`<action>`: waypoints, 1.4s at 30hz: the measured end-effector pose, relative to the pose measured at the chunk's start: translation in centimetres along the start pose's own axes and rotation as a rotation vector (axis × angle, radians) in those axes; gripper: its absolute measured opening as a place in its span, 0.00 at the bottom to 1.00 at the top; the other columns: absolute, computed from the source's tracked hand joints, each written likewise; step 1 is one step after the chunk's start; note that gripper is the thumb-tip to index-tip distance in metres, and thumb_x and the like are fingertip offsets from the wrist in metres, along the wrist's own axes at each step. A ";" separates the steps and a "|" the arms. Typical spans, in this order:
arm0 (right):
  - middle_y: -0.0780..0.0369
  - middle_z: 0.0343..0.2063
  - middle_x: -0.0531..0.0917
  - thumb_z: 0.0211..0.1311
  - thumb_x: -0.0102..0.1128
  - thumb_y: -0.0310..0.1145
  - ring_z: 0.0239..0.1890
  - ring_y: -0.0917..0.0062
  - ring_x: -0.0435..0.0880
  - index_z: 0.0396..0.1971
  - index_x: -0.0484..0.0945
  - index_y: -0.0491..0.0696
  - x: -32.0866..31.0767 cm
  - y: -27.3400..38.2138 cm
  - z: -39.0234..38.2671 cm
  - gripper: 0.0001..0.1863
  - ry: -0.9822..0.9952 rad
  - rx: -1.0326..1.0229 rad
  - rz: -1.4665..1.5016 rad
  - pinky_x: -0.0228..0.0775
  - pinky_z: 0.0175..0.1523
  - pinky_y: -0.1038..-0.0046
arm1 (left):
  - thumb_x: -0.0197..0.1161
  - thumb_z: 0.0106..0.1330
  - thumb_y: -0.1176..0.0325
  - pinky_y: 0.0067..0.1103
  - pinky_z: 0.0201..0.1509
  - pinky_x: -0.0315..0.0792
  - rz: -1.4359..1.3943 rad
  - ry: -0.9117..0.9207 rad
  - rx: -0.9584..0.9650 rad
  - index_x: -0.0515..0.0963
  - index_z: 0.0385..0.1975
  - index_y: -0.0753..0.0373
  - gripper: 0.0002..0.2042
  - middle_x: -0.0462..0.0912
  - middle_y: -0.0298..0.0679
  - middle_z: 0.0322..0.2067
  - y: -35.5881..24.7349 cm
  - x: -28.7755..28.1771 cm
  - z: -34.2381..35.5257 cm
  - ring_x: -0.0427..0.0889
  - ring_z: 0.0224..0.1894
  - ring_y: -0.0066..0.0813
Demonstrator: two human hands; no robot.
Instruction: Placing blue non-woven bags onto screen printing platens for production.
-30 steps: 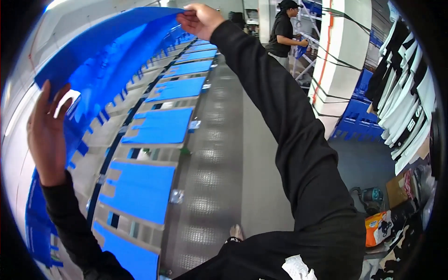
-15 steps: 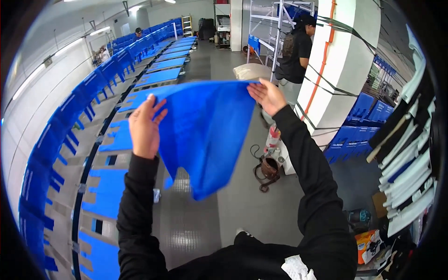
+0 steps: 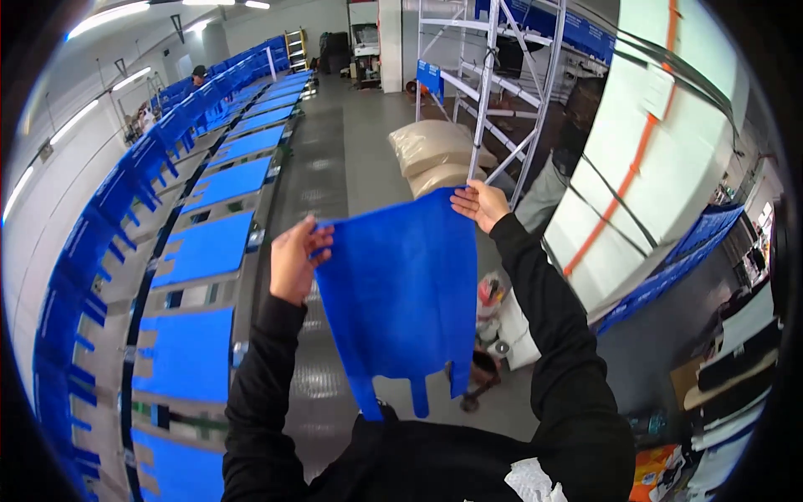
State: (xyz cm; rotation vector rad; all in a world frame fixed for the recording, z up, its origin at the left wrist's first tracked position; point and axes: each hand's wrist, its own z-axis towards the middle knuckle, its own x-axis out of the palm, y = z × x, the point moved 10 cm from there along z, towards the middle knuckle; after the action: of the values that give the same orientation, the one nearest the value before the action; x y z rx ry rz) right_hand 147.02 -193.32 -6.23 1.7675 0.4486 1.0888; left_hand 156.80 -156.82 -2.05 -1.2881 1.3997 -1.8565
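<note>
A blue fabric bag (image 3: 393, 293) hangs upside down between my hands, its strap cut-outs at the bottom. My left hand (image 3: 297, 259) grips its upper left corner, fingers curled over the edge. My right hand (image 3: 481, 205) pinches the upper right corner at about chest height. To my left runs a long row of printing boards, each with a flat blue bag piece (image 3: 201, 255) on it. Beyond them, more blue bags (image 3: 117, 201) hang in a line along the white wall.
A white pillar (image 3: 636, 167) with cables stands at right, near white scaffold frames (image 3: 485, 75), large plastic sacks (image 3: 422, 146) and a partly hidden person (image 3: 560, 176). Another person (image 3: 199, 75) is far down the row. Hanging shirts (image 3: 736, 335) and clutter fill the lower right.
The bag has swung from high at the left down to the centre, now hanging more squarely between both hands. My view has turned and shifted; the worker by the pillar is now mostly hidden.
</note>
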 end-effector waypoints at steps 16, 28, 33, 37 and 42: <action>0.65 0.30 0.82 0.60 0.57 0.28 0.30 0.82 0.81 0.35 0.78 0.43 -3.4 14.8 32.3 0.06 0.117 -0.132 -0.511 0.74 0.39 0.79 | 0.60 0.64 0.66 0.18 0.38 0.73 0.789 0.868 0.460 0.80 0.40 0.66 0.11 0.84 0.40 0.36 2.2 27.4 37.4 0.79 0.33 0.20; 0.67 0.31 0.82 0.59 0.61 0.27 0.31 0.87 0.79 0.42 0.80 0.41 -14.0 23.0 45.3 0.12 0.170 -0.086 -0.764 0.73 0.37 0.83 | 0.66 0.60 0.67 0.18 0.43 0.70 0.681 1.724 0.284 0.80 0.42 0.65 0.13 0.82 0.35 0.34 18.3 55.2 58.2 0.76 0.38 0.18; 0.66 0.32 0.82 0.62 0.59 0.30 0.33 0.87 0.79 0.39 0.78 0.41 -20.4 28.5 51.6 0.10 0.032 -0.226 -0.798 0.72 0.41 0.82 | 0.69 0.56 0.69 0.17 0.34 0.70 0.653 1.681 0.343 0.83 0.31 0.68 0.09 0.82 0.35 0.24 21.3 62.2 65.1 0.75 0.27 0.17; 0.71 0.29 0.79 0.68 0.52 0.34 0.30 0.90 0.74 0.38 0.78 0.43 -26.4 30.8 52.9 0.11 -0.079 -0.287 -0.736 0.66 0.35 0.86 | 0.67 0.58 0.69 0.16 0.27 0.67 0.509 1.475 0.470 0.81 0.26 0.69 0.08 0.79 0.34 0.20 20.7 66.2 71.4 0.73 0.23 0.15; 0.69 0.35 0.81 0.68 0.52 0.39 0.38 0.87 0.76 0.42 0.79 0.40 -34.0 30.1 53.8 0.16 -0.253 -0.271 -0.665 0.68 0.47 0.80 | 0.64 0.61 0.69 0.16 0.27 0.68 0.425 1.363 0.452 0.80 0.26 0.69 0.09 0.78 0.31 0.20 21.8 68.9 77.7 0.73 0.23 0.14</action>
State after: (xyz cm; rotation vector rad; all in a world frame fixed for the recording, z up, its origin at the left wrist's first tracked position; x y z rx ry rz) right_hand 168.61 -260.21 -2.65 1.3407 0.6369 0.4253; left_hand 191.50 -256.56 7.72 0.6658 1.4140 -2.5240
